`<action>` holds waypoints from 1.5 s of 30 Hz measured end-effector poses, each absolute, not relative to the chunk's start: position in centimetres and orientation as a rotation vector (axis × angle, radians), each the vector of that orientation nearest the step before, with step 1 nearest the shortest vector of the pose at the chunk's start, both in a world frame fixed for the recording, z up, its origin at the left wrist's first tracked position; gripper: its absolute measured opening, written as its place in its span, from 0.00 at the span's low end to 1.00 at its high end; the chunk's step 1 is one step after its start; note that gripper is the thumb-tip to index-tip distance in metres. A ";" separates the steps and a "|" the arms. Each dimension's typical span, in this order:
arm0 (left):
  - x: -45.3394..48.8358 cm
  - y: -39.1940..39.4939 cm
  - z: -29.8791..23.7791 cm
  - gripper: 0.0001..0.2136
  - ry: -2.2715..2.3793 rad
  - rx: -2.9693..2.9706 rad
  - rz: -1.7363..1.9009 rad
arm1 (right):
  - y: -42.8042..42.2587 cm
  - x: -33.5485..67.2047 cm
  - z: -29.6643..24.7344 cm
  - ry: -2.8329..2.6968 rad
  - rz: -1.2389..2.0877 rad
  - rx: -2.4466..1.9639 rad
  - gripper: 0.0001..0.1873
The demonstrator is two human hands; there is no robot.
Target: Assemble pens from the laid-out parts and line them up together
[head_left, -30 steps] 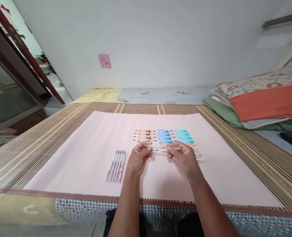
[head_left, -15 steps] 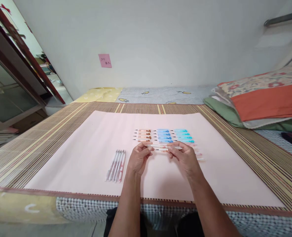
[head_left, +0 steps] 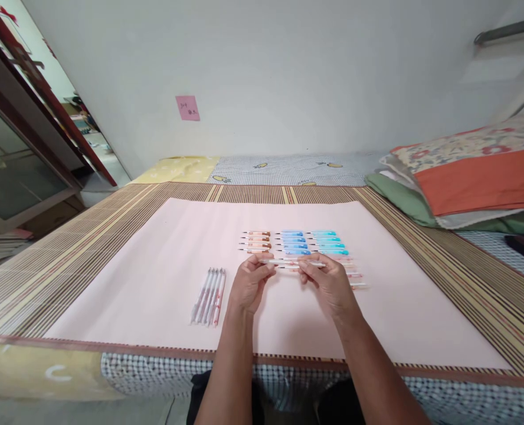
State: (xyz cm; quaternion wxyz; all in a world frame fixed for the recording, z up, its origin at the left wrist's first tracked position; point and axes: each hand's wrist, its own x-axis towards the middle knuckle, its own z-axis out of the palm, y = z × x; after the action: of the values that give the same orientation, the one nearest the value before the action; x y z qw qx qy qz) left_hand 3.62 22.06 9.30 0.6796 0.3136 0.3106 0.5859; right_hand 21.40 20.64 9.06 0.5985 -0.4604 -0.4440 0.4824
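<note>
A slim white pen (head_left: 285,261) is held level between my two hands, over the pink sheet (head_left: 124,283). My left hand (head_left: 253,282) pinches its left end between thumb and fingers. At the other end, my right hand (head_left: 328,281) closes thumb and fingers on it. Beyond the hands lie neat stacks of pens: brown ones (head_left: 257,242), blue ones (head_left: 292,242) and turquoise ones (head_left: 331,242). Pink-and-white pens (head_left: 354,275) rest beside and partly behind my right hand. Left of my left hand, several clear-and-pink pens (head_left: 208,297) lie side by side, tips toward me or away, I cannot tell.
The sheet is spread on a striped mat (head_left: 107,236). Folded bedding (head_left: 478,177) is piled at the right. A white wall (head_left: 288,77) with a pink note (head_left: 187,108) stands behind, and a glass-paned door (head_left: 14,159) is at the left.
My right hand has shifted very slightly to the left along the pen. Otherwise the hands and the laid-out pens look the same.
</note>
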 end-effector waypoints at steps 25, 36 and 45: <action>3.7 22.1 9.3 0.19 0.793 0.713 1.280 | 20.5 20.9 9.0 -1.032 1.089 -1.061 0.12; 3.5 21.9 9.8 0.14 0.674 0.821 1.376 | 20.5 20.8 8.8 -0.877 1.297 -0.933 0.11; 3.6 21.9 9.7 0.17 0.626 0.772 1.354 | 20.6 20.3 8.4 -0.802 1.357 -0.872 0.12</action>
State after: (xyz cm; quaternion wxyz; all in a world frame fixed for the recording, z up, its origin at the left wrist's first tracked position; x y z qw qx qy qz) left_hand 3.56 21.89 9.73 0.6675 0.3422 0.2777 0.6002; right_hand 20.34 20.63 8.40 0.6210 -0.3794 -0.3488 0.5906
